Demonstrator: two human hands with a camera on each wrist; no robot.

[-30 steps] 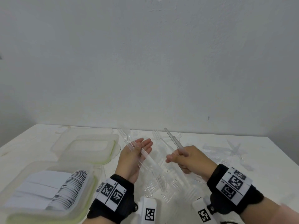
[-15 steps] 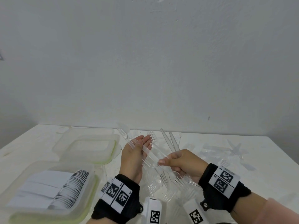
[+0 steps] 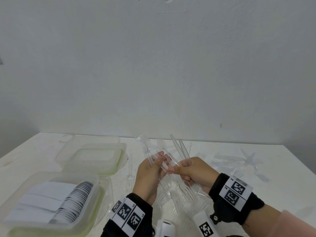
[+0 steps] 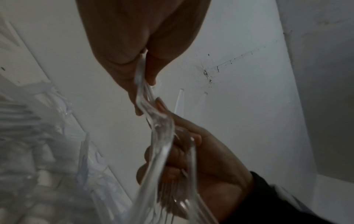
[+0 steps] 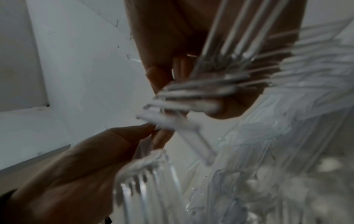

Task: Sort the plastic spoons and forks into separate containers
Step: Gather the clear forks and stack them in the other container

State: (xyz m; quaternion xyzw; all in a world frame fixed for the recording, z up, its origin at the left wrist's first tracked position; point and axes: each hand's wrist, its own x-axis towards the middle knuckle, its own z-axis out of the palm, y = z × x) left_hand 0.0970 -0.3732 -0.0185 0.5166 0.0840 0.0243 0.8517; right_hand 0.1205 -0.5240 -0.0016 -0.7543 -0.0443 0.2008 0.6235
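Forks (image 3: pixel 187 190) of clear plastic are the nearest task items: a few are gripped in the right hand (image 3: pixel 196 173), its fingers curled round the handles, tines pointing down toward the person and handle ends sticking up past the knuckles. Just left, the left hand (image 3: pixel 150 173) holds its own small bunch of clear cutlery (image 3: pixel 159 161) across the palm, pinned by the thumb with the fingers only lightly bent; the two hands touch at the fingertips, and the bunches cross there. From the wrist views the pieces overlap so closely that I cannot tell how many each hand has, nor whether a spoon is mixed in.

Under the hands, a loose heap of clear forks (image 3: pixel 172 200) lies on the white worktop (image 3: pixel 282 194). To the near left a lidded container (image 3: pixel 51 200) shows a row of white pieces inside. Beyond it sits a second, green-rimmed container (image 3: pixel 92 156), apparently empty. More scattered cutlery (image 3: pixel 248 161) lies at the far right, well apart from both containers.

The likely step is passing or merging bunches. The risk is tangling: interlocked tines could drag an extra piece out, or a slick handle could slip and drop into the heap. Transparent pieces are also easy to misjudge, so one could land in the wrong container.
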